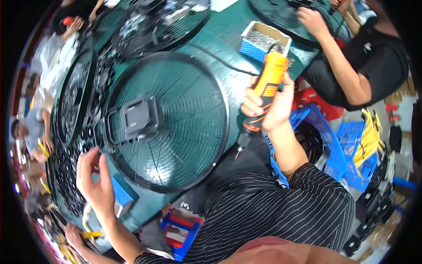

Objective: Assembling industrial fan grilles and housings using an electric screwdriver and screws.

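Note:
An orange and black power screwdriver [267,83] is gripped in my right hand [281,105], its bit tilted down past the right rim of the fan guard. My left hand [94,187] is raised by the guard's lower left rim, with thumb and fingers curled but apart; I make out nothing held in it. Between my hands a round black wire fan guard [189,119] lies on the green table [228,13]. A black motor housing with a bracket [138,119] sits on the guard, left of its middle.
An open box of small screws [263,39] stands beyond the screwdriver. More fan guards [165,26] and many black parts [66,176] crowd the left and far side. Blue crates [327,136] stand at right, one with yellow cables [369,138]. Co-workers [356,61] sit around the table.

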A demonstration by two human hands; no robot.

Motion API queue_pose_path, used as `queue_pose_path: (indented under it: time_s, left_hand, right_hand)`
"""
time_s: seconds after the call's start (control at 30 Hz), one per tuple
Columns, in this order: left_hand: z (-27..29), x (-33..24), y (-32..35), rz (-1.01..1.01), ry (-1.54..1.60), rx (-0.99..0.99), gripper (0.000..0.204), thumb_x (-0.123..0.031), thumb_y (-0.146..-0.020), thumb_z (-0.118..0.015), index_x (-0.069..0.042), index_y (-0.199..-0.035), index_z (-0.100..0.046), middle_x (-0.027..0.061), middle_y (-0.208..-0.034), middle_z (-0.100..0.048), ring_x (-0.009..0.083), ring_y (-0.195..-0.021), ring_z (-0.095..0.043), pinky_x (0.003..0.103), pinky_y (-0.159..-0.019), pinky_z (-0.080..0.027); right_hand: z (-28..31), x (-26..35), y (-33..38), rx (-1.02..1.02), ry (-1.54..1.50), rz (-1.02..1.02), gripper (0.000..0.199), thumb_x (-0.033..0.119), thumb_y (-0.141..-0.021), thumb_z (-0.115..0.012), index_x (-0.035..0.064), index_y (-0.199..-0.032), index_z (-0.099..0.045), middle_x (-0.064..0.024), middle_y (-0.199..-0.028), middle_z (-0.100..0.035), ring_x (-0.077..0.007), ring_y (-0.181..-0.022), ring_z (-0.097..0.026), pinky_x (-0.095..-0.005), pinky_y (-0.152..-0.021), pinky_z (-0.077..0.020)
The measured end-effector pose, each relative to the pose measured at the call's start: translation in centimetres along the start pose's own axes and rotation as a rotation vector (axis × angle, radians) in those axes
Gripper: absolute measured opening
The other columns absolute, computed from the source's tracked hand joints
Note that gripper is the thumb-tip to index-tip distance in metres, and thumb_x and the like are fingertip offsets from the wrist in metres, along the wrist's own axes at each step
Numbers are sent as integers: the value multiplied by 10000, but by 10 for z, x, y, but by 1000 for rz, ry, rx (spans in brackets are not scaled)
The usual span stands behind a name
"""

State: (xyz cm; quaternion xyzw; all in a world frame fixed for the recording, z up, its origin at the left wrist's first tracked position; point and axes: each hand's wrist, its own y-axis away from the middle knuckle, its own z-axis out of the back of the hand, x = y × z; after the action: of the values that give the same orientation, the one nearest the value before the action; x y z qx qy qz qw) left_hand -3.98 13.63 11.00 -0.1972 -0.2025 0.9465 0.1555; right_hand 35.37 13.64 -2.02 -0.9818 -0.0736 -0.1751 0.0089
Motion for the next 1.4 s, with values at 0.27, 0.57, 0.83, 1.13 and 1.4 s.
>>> queue_pose_path:
  time_s: [0.27, 0.57, 0.83, 1.13, 1.4]
  left_hand:
    - [-140, -166, -156, -588, 228, 449, 199, 7, -843, -661, -23, -1039, -666, 80, -895, -637, 188, -701, -615, 286, -571, -465]
    - [-272, -291, -182, -1291, 209, 342, 200, -30, -738, -728, -35, -935, -691, 96, -966, -642, 302, -1061, -585, 407, -889, -494]
    - [-284, -308, -195, -1243, 244, 361, 179, 1, -673, -741, -22, -850, -720, 80, -938, -645, 297, -1047, -586, 420, -912, -484]
    - [-330, -325, -171, -1249, -152, 383, 52, -130, -649, -746, -98, -687, -732, 32, -794, -622, 248, -1006, -557, 519, -1144, -291]
    - [-334, -324, -170, -1188, -168, 394, 60, -145, -643, -681, -94, -637, -711, 45, -735, -624, 258, -970, -572, 575, -1156, -249]
  right_hand:
    - [41, -13, 40, 132, 17, 389, 986, 909, -760, -366, -1, -1101, -532, -108, -706, -578, -194, -560, -564, -329, -550, -478]
    - [59, 1, 93, 67, 151, 538, 971, 855, -748, -514, -17, -1169, -446, -92, -743, -575, -155, -604, -565, -279, -532, -465]
    - [75, 6, 96, 68, 82, 531, 988, 863, -719, -543, -8, -1177, -446, -78, -747, -566, -140, -584, -545, -263, -521, -456]
    - [77, 21, 90, 126, 79, 491, 962, 852, -723, -555, 7, -1174, -463, -84, -745, -576, -136, -584, -553, -252, -514, -450]
    - [78, 17, 95, 122, 57, 457, 824, 754, -831, -548, 16, -1183, -450, -93, -766, -550, -162, -621, -546, -291, -549, -459]
